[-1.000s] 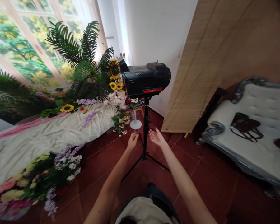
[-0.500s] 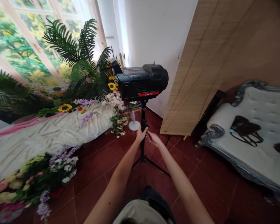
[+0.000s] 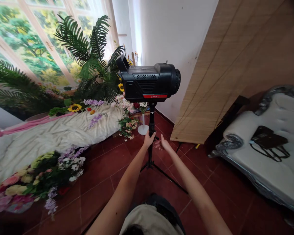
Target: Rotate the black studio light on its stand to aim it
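A black studio light (image 3: 147,83) with a red label strip sits on top of a black light stand (image 3: 150,156), whose legs spread on the floor. My left hand (image 3: 149,139) is wrapped around the stand's pole, a little below the light. Just to the right of the pole, beside a small black knob (image 3: 157,138), is my right hand (image 3: 163,143). Its fingers are apart and I see nothing held in it.
At left, a white-draped bed (image 3: 105,125) carries flowers and fruit, with a bouquet (image 3: 44,179) in front. A flower vase (image 3: 143,129) stands behind the pole. A bamboo blind (image 3: 196,98) and a tufted sofa (image 3: 276,120) with a dark bag (image 3: 269,140) are at right.
My right hand has drawn slightly away from the pole and its fingers have spread. The left hand keeps its grip on the stand. The view has shifted, and the light shows slightly turned.
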Action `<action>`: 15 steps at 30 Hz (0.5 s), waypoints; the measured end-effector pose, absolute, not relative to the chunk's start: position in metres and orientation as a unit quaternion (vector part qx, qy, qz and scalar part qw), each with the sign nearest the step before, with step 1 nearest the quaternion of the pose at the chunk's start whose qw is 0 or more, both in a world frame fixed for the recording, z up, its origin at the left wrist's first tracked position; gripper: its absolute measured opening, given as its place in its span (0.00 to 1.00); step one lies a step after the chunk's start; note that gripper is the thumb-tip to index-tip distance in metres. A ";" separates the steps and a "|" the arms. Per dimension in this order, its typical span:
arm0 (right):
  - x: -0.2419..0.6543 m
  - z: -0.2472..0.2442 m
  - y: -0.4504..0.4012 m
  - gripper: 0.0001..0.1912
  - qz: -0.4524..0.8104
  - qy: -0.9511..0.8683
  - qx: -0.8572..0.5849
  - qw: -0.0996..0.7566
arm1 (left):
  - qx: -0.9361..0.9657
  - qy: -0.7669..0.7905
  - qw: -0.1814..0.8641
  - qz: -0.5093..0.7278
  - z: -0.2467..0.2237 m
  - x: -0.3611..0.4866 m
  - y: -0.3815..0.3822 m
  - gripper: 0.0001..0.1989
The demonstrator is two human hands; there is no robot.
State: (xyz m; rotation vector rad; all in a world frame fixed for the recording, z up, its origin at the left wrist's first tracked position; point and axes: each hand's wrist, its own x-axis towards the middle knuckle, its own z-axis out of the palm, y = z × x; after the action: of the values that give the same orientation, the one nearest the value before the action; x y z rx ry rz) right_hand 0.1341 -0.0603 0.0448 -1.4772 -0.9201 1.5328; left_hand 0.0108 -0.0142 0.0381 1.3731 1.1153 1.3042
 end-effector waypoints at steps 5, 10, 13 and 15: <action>0.136 0.064 -0.059 0.08 0.420 -0.488 -0.603 0.471 | 0.558 0.450 0.426 0.553 0.040 0.013 -0.016 0.19; 0.135 0.091 -0.053 0.21 0.422 -0.514 -0.481 0.571 | 0.537 0.435 0.442 0.572 0.037 0.018 -0.015 0.17; 0.125 0.103 -0.044 0.32 0.454 -0.519 -0.426 0.586 | 0.525 0.403 0.464 0.589 0.035 0.022 -0.013 0.17; 0.116 0.103 -0.038 0.36 0.445 -0.537 -0.419 0.581 | 0.529 0.393 0.466 0.591 0.033 0.022 -0.012 0.15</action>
State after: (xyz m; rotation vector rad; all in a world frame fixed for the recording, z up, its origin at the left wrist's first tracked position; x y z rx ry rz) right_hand 0.1163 -0.0378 0.1033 -0.9792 -1.2555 1.0399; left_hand 0.0219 -0.0117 0.0333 1.2988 0.9643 1.4510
